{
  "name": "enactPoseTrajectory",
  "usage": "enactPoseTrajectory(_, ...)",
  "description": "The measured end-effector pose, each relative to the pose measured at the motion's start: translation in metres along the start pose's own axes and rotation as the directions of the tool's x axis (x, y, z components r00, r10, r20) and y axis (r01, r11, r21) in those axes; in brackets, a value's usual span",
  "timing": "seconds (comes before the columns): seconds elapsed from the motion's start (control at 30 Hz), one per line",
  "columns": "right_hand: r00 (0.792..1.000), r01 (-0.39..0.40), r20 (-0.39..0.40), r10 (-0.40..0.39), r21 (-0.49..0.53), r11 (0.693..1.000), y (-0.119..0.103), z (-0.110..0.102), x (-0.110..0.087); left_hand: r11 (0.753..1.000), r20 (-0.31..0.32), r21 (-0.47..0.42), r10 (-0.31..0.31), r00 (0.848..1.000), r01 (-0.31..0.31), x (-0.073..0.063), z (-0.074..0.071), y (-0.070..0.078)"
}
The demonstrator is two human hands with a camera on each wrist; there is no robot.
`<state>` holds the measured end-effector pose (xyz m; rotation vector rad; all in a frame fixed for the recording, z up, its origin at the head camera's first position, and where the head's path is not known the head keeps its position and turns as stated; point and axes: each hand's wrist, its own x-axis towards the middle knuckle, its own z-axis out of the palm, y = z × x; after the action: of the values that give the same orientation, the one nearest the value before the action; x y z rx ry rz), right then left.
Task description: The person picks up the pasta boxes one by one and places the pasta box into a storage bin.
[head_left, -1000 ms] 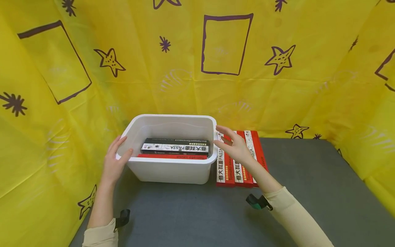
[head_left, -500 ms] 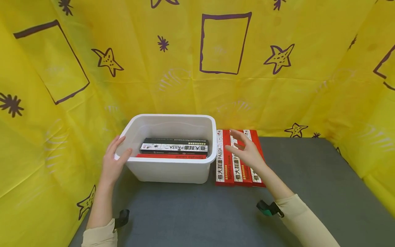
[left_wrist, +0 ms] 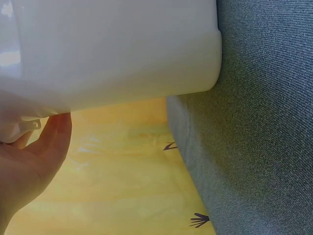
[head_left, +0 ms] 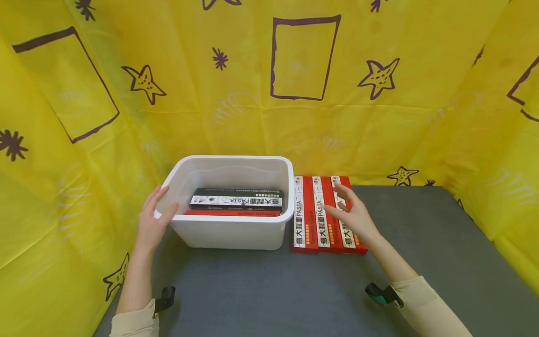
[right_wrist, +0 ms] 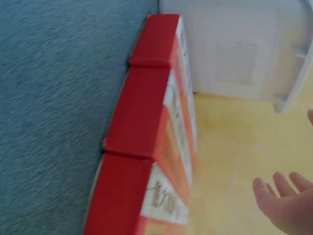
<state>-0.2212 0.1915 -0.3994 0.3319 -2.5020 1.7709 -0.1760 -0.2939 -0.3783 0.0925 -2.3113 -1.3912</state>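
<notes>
A white plastic bin (head_left: 233, 234) stands on the grey table, holding a black pasta box (head_left: 236, 201) and a red tomato sauce pasta box (head_left: 231, 213). My left hand (head_left: 152, 224) grips its left rim, thumb at the inner side and fingers outside; the left wrist view has those fingers (left_wrist: 57, 134) against the outer wall. To the right of the bin, three red pasta boxes (head_left: 309, 220) lie flat side by side. Above the rightmost of them hovers my right hand (head_left: 355, 216), fingers spread and holding nothing. That hand (right_wrist: 293, 205) shows only partly in the right wrist view, apart from the boxes.
Yellow cloth (head_left: 236, 121) with dark drawings hangs behind and on both sides of the table. The grey tabletop (head_left: 261, 290) extends in front of the bin and to the right of the red boxes. A dark wrist device (head_left: 381, 295) is strapped at each sleeve.
My right hand has left the bin's right rim and moved right, over the red boxes. My left hand stays at the left rim, and the bin has not moved on the table.
</notes>
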Motion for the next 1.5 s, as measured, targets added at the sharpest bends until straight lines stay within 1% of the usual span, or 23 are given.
enactPoseTrajectory(0.27,0.998,-0.057,-0.018,0.056,-0.06,0.997,0.014,-0.01,-0.012,1.0,0.005,0.001,0.005,1.0,-0.005,0.001,-0.001,-0.001)
enactPoseTrajectory(0.4,0.998,-0.057,-0.032,0.054,-0.075,0.996,0.021,-0.014,-0.018,1.0,-0.002,0.0,0.013,1.0,-0.013,0.002,0.0,-0.001)
enactPoseTrajectory(0.5,0.996,-0.077,-0.04,0.074,-0.085,0.993,0.027,-0.017,-0.022,1.0,-0.003,-0.001,0.01,1.0,-0.01,0.001,0.0,-0.001)
enactPoseTrajectory(0.63,0.988,-0.15,-0.054,0.145,-0.112,0.982,0.035,-0.022,-0.028,1.0,-0.004,0.005,0.002,1.0,-0.002,0.0,-0.001,0.0)
enactPoseTrajectory(0.73,0.982,-0.187,-0.057,0.181,-0.148,0.971,0.043,-0.025,-0.032,1.0,-0.008,0.007,0.0,1.0,0.0,-0.001,-0.001,0.0)
enactPoseTrajectory(0.9,0.983,-0.186,-0.048,0.18,-0.216,0.959,0.054,-0.03,-0.038,1.0,-0.011,0.008,0.001,1.0,-0.001,0.0,-0.001,-0.001)
enactPoseTrajectory(1.2,0.974,-0.219,-0.008,0.225,-0.257,0.941,0.067,-0.03,-0.048,1.0,-0.009,0.017,-0.001,1.0,0.002,-0.001,-0.001,-0.001)
enactPoseTrajectory(1.5,0.979,-0.187,0.027,0.202,-0.273,0.944,0.077,-0.026,-0.051,1.0,-0.009,0.01,0.001,1.0,-0.001,-0.001,0.0,-0.001)
